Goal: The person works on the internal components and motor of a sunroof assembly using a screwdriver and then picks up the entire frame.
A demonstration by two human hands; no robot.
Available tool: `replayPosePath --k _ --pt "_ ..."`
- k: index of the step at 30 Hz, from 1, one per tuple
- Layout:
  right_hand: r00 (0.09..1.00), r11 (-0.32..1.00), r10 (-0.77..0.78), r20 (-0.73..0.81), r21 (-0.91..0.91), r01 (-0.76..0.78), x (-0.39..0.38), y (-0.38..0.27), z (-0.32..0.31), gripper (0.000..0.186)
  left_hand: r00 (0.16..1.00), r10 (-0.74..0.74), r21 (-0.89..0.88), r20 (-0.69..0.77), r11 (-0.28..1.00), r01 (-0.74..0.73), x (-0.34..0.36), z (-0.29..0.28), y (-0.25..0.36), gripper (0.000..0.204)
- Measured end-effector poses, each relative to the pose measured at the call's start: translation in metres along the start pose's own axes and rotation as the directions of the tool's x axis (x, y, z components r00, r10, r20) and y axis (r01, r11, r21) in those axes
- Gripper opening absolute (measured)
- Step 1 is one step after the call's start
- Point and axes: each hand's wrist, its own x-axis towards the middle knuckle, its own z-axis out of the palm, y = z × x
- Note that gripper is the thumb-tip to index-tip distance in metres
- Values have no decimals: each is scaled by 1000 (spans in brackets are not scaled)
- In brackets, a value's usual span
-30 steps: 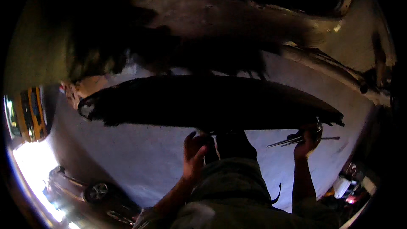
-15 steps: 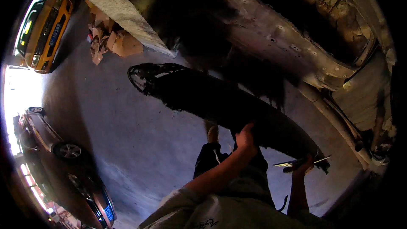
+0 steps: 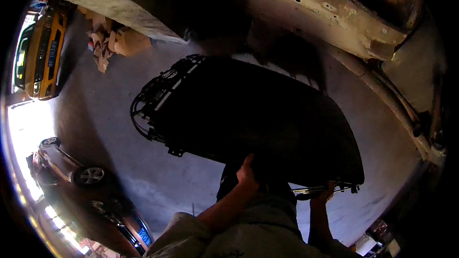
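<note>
A large, dark part (image 3: 258, 119), shaped like a car seat back, spans the middle of the view. Its left end is a bare frame with thin bars, loops and a small bracket; the rest is near black. My left hand (image 3: 247, 176) grips its near edge, thumb on the dark face and fingers hidden beneath. At its near right corner my right hand (image 3: 328, 193) is closed on the edge. That hand also has a thin, shiny rod-like tool (image 3: 306, 191) in it, whose kind is too dark to make out.
Overhead right hangs a bare metal car body section (image 3: 330, 12), with a long curved pipe-like piece (image 3: 382, 91) beyond. Crumpled cardboard (image 3: 122, 40) lies by a concrete pillar (image 3: 129, 7). Left are a yellow car (image 3: 48, 52) and a dark car (image 3: 71, 181) on the grey floor (image 3: 105, 114).
The dark part has tilted so that its broad face now shows more. My left hand has shifted left and slightly down with it; my right hand stays at its right corner.
</note>
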Motion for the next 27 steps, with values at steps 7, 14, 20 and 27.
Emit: replayPosePath --k 7,14,20,27 --pt "950 998 16 -311 -47 -32 23 78 -22 55 996 -39 -70 86 996 45 56 -45 16 63" --pt "963 997 42 -265 -57 -60 44 152 -60 57 1000 11 -107 8 994 -10 131 -107 15 67" --pt "980 988 153 -127 47 -148 33 195 -32 61 989 120 -66 -83 990 -125 195 -164 22 60" --pt "907 916 349 -237 -117 -383 28 198 -16 68 998 9 -134 -65 991 -18 169 -150 44 57"
